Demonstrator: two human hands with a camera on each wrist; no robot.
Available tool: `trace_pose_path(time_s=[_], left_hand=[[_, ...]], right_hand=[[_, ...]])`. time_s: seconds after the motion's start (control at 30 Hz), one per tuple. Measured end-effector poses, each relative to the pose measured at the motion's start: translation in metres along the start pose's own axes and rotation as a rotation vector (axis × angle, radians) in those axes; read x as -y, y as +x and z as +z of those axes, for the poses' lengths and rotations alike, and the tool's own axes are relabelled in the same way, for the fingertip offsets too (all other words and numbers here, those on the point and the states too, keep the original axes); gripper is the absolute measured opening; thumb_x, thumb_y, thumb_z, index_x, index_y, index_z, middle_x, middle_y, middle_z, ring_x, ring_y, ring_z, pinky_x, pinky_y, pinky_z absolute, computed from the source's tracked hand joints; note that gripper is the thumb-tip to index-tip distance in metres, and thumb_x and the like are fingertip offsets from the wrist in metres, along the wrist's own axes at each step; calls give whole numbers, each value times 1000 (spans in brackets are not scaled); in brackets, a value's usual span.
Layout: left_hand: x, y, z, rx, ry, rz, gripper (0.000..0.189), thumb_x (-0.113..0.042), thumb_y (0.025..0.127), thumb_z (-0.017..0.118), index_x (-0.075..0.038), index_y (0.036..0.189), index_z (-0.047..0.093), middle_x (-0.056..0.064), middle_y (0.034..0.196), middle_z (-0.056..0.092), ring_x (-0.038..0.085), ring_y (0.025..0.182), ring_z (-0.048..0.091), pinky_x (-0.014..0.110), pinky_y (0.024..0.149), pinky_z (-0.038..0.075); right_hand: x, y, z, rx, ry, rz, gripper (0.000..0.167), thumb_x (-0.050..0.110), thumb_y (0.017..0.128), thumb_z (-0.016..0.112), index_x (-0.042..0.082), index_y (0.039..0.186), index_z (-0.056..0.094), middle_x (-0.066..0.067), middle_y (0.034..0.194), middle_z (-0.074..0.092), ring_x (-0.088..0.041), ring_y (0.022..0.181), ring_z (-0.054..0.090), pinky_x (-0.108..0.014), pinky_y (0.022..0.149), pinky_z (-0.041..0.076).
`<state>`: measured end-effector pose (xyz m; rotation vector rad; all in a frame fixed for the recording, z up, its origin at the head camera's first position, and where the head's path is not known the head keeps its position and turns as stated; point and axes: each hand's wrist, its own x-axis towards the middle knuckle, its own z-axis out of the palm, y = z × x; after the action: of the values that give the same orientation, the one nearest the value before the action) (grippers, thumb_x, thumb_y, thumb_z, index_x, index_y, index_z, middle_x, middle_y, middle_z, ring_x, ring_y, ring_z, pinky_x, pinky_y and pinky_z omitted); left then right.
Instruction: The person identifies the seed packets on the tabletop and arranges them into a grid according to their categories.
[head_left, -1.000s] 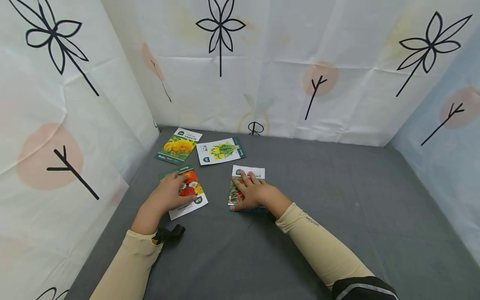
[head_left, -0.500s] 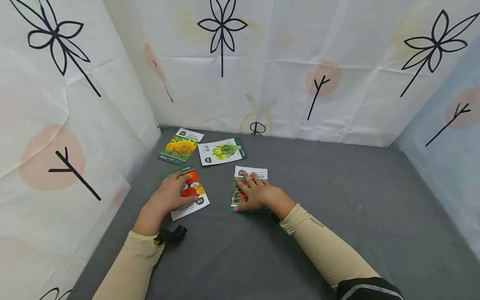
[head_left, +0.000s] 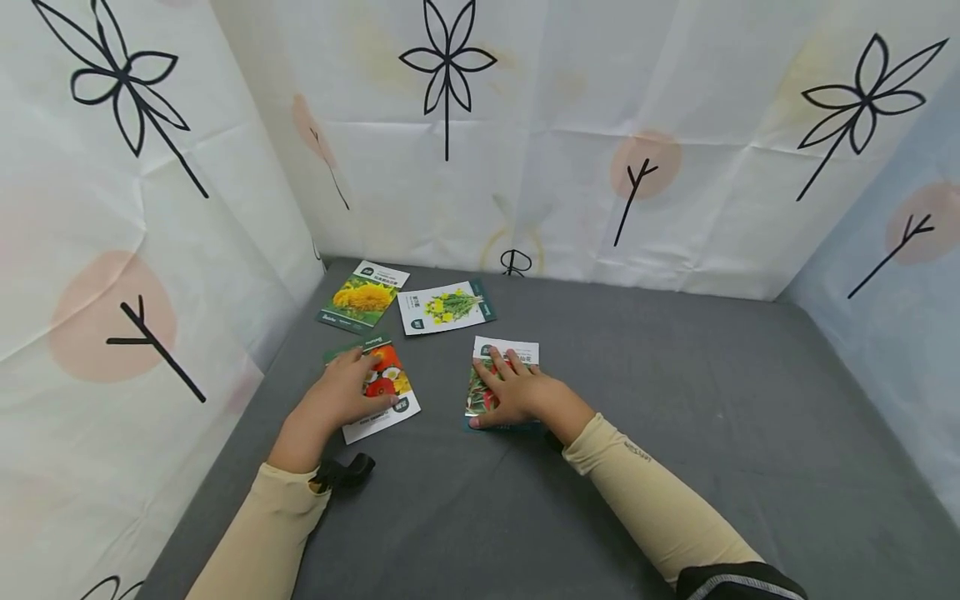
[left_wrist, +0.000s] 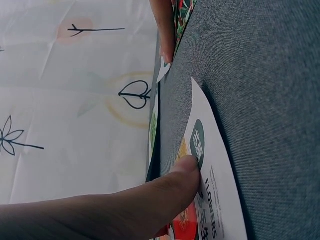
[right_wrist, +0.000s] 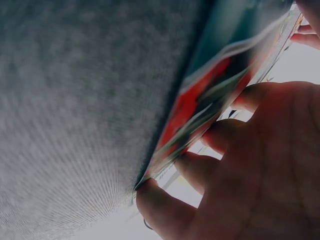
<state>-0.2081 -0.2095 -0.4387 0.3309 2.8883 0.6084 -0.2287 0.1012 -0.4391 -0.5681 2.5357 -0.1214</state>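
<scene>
My left hand (head_left: 337, 398) rests on a flower seed packet (head_left: 386, 385) printed with red, orange and white blooms. Its thumb (left_wrist: 182, 177) lies on the packet's white end, and a corner of that end curves up from the cloth in the left wrist view. My right hand (head_left: 525, 395) lies with spread fingers across a second seed packet (head_left: 478, 398), which shows red flowers and green leaves. In the right wrist view its fingertips touch the packet's face (right_wrist: 200, 112). The palm hides part of the print.
Behind the left hand lies a seed packet with a yellow flower (head_left: 363, 297). Beside it is a white packet with yellow blossoms (head_left: 447, 307). All rest on a grey cloth-covered table (head_left: 675, 400), with printed white fabric walls (head_left: 562, 200) around it.
Both hands and the packets keep their places; only the head view shifts slightly.
</scene>
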Motion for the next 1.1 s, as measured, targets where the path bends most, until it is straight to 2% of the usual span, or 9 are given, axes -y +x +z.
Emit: trace_pose_path(time_s=[0.2, 0.4, 0.77, 1.1], left_hand=[[-1, 0, 1, 0, 2, -1, 78, -42, 94, 78, 5, 151, 53, 38, 160, 38, 58, 149, 34, 76, 114, 38], [-1, -1, 1, 9, 8, 0, 78, -43, 94, 78, 4, 151, 53, 37, 160, 38, 57, 148, 36, 75, 114, 40], [-2, -2, 0, 11, 12, -7, 78, -44, 94, 78, 4, 151, 53, 37, 160, 38, 57, 148, 36, 74, 113, 41], [1, 0, 1, 6, 20, -6, 79, -43, 95, 78, 5, 151, 52, 39, 160, 37, 59, 149, 33, 76, 113, 39]], right_hand=[[6, -11, -7, 7, 1, 9, 104, 74, 96, 59, 31, 173, 4, -3, 181, -9, -32, 168, -8, -62, 133, 9], [0, -2, 1, 9, -14, 15, 107, 79, 94, 56, 34, 172, -2, -2, 180, -15, -33, 167, -11, -64, 133, 9], [5, -18, -7, 16, -19, 20, 102, 74, 98, 56, 31, 173, 2, -3, 180, -12, -32, 167, -9, -61, 134, 10], [-6, -6, 2, 18, -31, 30, 107, 79, 95, 55, 34, 171, -5, 0, 179, -18, -32, 167, -13, -63, 133, 9]])
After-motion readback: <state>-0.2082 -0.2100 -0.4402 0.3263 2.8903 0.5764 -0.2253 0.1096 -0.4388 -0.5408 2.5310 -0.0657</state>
